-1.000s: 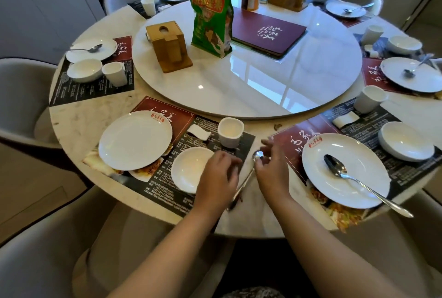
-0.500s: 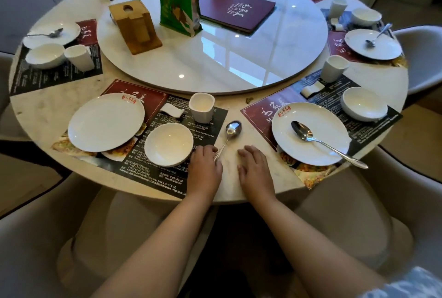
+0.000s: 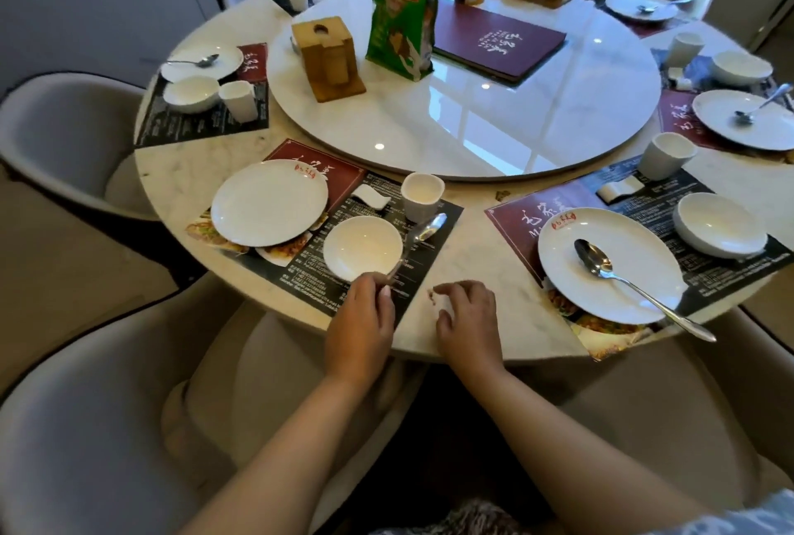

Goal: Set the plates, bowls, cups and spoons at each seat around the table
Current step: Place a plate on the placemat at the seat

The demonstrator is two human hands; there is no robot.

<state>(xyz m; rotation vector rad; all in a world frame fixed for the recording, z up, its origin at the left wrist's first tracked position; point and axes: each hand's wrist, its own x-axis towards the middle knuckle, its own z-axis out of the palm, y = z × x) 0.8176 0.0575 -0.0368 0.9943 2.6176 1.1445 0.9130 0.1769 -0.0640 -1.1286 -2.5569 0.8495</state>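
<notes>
Left hand (image 3: 361, 319) is pinching the spoon (image 3: 419, 240) handle, lifting it beside the bowl (image 3: 362, 248), likely heading for the bare plate (image 3: 269, 202); right hand (image 3: 466, 317) is resting loosely curled, empty, on the surface (image 3: 468, 251).

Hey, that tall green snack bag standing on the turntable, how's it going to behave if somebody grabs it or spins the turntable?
The green snack bag stands tall on a narrow base, so it probably tips easily on the glossy turntable. Its creased, crinkled sides suggest it will give under a squeeze, and it is probably light for its size. The wooden holder beside it might catch a fall that way.
</notes>
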